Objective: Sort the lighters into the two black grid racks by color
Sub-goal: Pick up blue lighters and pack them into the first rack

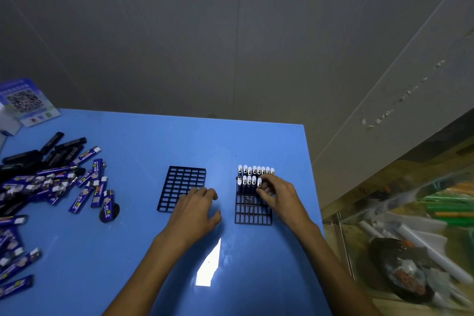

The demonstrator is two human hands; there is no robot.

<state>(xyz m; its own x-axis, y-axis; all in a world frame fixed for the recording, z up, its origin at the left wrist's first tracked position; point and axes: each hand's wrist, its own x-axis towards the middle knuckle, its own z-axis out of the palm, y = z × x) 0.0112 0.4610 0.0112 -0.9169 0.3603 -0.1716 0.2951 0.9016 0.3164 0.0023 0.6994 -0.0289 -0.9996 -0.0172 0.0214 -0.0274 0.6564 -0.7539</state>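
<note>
Right black plastic grid rack (252,210): my right hand (278,194) pinches white-capped blue lighter (259,183), seating it; left hand (197,209) relaxed, steadying empty left rack (179,186).

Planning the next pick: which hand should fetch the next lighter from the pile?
Left, probably. The left hand rests open on the empty left rack, nearer the lighter pile. The right hand is busy, pinching a lighter in the right rack.

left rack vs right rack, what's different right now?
The left rack holds no lighters; the right rack has upright blue lighters filling its far rows. The left hand rests open on the left rack's near corner; the right hand pinches a lighter at the right rack. Both are black grids on the blue table.
</note>
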